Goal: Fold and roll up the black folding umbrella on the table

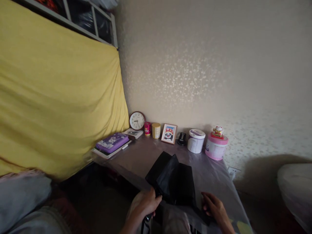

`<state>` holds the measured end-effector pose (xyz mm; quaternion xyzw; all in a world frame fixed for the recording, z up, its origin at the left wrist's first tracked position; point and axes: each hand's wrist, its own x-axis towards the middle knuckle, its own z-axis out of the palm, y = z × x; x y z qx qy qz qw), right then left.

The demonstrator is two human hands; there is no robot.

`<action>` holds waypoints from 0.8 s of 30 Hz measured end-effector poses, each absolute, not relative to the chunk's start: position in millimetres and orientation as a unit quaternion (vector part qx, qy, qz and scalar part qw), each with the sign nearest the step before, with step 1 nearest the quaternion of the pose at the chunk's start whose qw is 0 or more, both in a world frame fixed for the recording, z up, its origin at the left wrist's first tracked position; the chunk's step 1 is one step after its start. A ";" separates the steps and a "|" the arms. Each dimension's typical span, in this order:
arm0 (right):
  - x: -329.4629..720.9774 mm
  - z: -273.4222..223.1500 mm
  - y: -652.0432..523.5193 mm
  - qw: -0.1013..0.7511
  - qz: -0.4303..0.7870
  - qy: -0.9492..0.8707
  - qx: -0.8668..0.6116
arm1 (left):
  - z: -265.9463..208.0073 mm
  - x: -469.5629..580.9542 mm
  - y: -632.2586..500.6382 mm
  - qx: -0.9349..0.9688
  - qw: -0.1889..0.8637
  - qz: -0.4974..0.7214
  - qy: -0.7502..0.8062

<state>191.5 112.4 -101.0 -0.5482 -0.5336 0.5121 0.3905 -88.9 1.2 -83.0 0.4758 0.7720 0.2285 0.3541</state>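
Note:
A black umbrella point(168, 178), loosely folded with its dark fabric in wide pleats, lies over the near part of the table. My left hand point(148, 203) is closed around its handle end; a shiny tip and a thin cord loop show below the fist. To the right, my right hand point(213, 208) has its fingers curled together on a dark flap that trails from the fabric. The fingertips of that hand are partly hidden in shadow. My knees show dimly under the table edge.
Along the wall stand a round clock point(137, 120), a pink can point(147, 128), a yellow-lidded can point(156, 130), a panda picture point(169, 133), a black object point(181, 138), a white tub point(196, 141) and a pink-lidded tub point(216, 147). A purple case point(112, 142) lies left.

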 end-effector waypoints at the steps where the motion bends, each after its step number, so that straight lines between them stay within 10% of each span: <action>1: 191.7 -100.0 111.8 0.391 0.512 -0.534 -0.547 | -80.4 -88.3 0.5 0.473 0.371 0.223 0.768; 24: 200.7 -51.6 166.7 0.428 0.582 -0.473 -0.505 | -73.5 -87.9 1.2 0.512 0.331 0.253 0.751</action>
